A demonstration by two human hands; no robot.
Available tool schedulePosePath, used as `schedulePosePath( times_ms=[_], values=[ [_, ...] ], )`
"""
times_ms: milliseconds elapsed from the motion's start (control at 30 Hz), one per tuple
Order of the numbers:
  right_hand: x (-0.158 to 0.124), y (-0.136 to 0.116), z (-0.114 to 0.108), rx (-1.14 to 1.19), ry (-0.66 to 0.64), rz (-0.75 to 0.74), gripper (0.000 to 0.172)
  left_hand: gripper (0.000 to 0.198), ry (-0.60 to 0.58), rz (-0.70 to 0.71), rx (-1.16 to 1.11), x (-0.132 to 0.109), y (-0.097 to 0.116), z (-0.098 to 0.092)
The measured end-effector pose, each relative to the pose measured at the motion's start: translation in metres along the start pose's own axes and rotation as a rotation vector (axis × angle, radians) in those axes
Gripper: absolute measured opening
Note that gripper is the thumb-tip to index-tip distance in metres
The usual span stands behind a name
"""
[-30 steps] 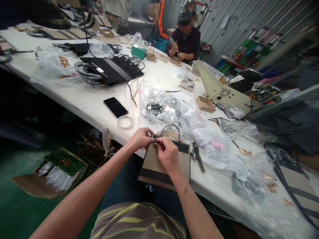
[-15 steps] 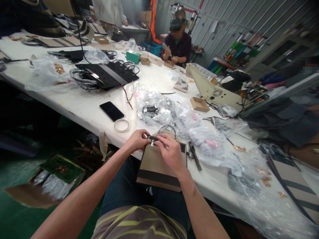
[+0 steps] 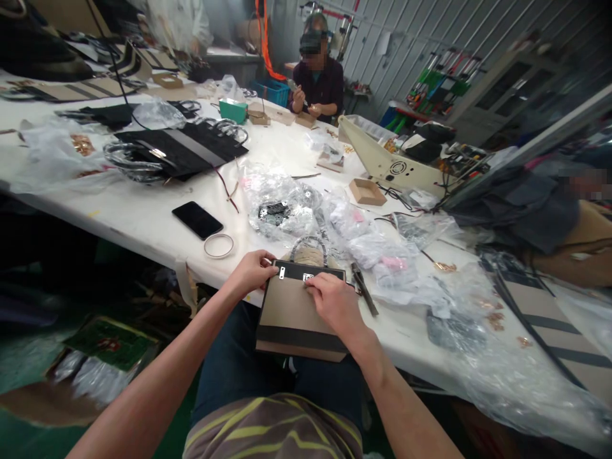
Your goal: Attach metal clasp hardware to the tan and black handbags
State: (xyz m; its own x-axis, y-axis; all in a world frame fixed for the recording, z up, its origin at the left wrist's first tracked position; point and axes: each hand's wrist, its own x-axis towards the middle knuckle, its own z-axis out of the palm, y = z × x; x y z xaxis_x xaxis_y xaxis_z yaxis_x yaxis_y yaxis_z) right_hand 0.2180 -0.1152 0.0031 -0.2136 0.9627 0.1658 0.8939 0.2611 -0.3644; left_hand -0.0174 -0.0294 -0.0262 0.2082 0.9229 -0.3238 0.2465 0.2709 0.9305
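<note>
A beige and black handbag (image 3: 289, 309) leans upright between my lap and the table edge, its plastic-wrapped handle (image 3: 308, 241) arching at the top. My left hand (image 3: 254, 270) grips the bag's upper left corner, thumb in front. Across the black top band sit a small silver plate (image 3: 282, 273) on the left and a silver metal clasp (image 3: 308, 277) near the middle. The fingertips of my right hand (image 3: 337, 305) are pinched together at the clasp, partly covering it. Whatever small part lies between them is hidden.
A black phone (image 3: 197, 220) and a ring-shaped band (image 3: 218, 246) lie to the left. Clear plastic packaging (image 3: 282, 207) and white wrapped bundles (image 3: 368, 245) lie beyond the bag. A dark flat tool (image 3: 364, 290) rests at its right. A co-worker (image 3: 318, 83) sits across the table.
My right hand has shifted from the left plate towards the clasp, uncovering the black top band. My left hand stays at the corner. The view has turned slightly right.
</note>
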Motion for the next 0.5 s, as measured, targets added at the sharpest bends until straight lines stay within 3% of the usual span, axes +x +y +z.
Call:
schedulePosePath(
  times_ms=[167, 267, 367, 500],
  values=[
    [-0.001, -0.004, 0.01, -0.121, 0.003, -0.058, 0.028, 0.026, 0.044, -0.005, 0.048, -0.002, 0.003, 0.001],
    [-0.006, 0.003, 0.023, -0.105, 0.08, -0.061, 0.03, 0.027, 0.075, -0.038, 0.075, -0.001, -0.003, 0.002],
    [-0.003, 0.03, 0.032, 0.085, 0.142, -0.121, 0.025, 0.026, 0.123, -0.004, 0.07, 0.009, -0.014, -0.001],
    [0.0, 0.091, 0.016, 0.255, 0.334, -0.099, 0.021, 0.032, 0.171, -0.011, 0.07, 0.017, -0.02, 0.002]
  ],
)
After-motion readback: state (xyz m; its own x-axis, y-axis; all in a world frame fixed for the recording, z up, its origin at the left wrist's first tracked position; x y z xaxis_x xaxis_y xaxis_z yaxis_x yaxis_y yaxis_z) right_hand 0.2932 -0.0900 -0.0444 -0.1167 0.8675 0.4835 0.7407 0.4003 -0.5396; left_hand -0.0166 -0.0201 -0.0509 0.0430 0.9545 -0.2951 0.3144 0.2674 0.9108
